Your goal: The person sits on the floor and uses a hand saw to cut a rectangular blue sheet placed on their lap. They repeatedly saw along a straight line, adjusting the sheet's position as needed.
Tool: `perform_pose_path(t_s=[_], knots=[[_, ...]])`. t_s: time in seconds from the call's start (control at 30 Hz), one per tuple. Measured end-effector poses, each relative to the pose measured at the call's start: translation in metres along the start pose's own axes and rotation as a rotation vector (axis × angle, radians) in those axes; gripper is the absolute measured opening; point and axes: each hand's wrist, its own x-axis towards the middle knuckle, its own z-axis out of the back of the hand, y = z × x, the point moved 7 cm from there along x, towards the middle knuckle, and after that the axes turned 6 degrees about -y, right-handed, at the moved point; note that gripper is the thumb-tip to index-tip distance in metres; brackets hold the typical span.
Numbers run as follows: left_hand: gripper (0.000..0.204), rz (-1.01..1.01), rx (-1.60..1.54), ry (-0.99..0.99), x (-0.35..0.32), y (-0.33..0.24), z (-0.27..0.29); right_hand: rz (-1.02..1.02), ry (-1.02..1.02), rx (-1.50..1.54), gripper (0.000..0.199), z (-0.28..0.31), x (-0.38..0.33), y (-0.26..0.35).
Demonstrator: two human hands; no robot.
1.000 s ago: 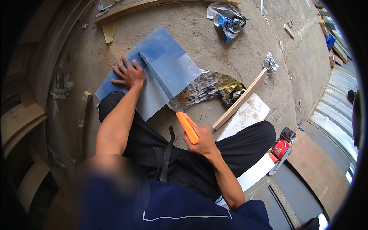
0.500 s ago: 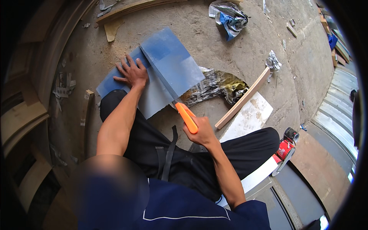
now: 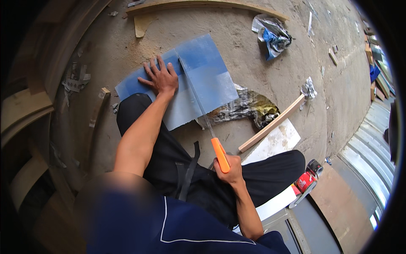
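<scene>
A flat board with a blue, partly pale top (image 3: 211,76) lies across my left knee, over the floor. Flat on its left part, my left hand (image 3: 162,78) presses down with the fingers spread. My right hand (image 3: 230,169) grips the orange handle of a handsaw (image 3: 220,154). The saw's thin blade runs up from the handle along a line across the board, close to the right of my left hand. Where the blade meets the board, a cut shows at the far end; its depth I cannot tell.
Crumpled printed sheeting (image 3: 249,106) lies under the board's right side. A wooden strip (image 3: 272,122) rests along a white board (image 3: 279,139) by my right knee. A red tape dispenser (image 3: 305,182) stands beyond that knee. Crumpled wrapping (image 3: 272,36) and a long wooden piece (image 3: 207,4) lie farther off.
My right hand has pulled the saw back toward me and slightly right, baring more of its blade. My left hand stays on the board. The whole view has shifted a little.
</scene>
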Motion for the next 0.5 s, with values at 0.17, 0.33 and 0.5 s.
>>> perform_pose_path(t_s=[0.17,0.33,0.5], knots=[[0.06,-0.021,-0.021,-0.036,0.0,0.003,-0.003,0.057,0.018,-0.042,0.013,-0.027,0.054,-0.007],[0.059,0.028,-0.042,-0.046,0.002,0.001,-0.003,0.073,-0.042,0.012,0.018,-0.034,0.093,0.014],[0.06,0.041,-0.028,-0.025,0.005,0.006,-0.006,0.071,-0.026,-0.042,0.016,-0.023,0.036,0.007]])
